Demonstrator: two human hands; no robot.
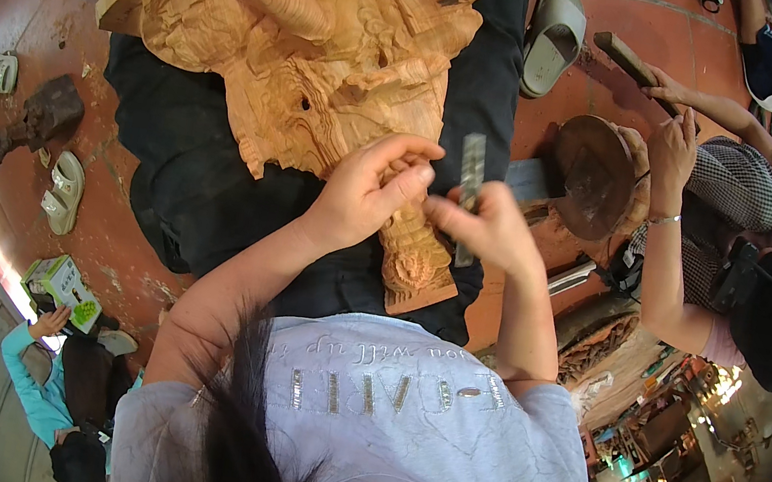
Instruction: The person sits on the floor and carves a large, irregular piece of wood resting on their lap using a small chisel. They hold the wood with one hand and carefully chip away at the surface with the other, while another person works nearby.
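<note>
While a green-and-white carton [64,291] sits at lower left beside a seated person's teal sleeve [26,377], the wood carving [313,61] fills the upper centre, lying across dark-trousered legs. Left hand [365,193] pinches the carving's lower end; right hand [490,229] grips a flat metal file [470,189] against it. Red tiled floor [118,231] lies open leftward, holding a sandal [64,191]. At right, another person's hand [671,149] steadies a round wooden piece [595,176].

Both hands, the left hand [363,193] and right hand [488,226], work close together at the narrow lower end of a large wooden carving [316,41]. The carving blocks the way ahead. A co-worker's arm [669,253] crowds the right; red floor [47,41] lies open left.
</note>
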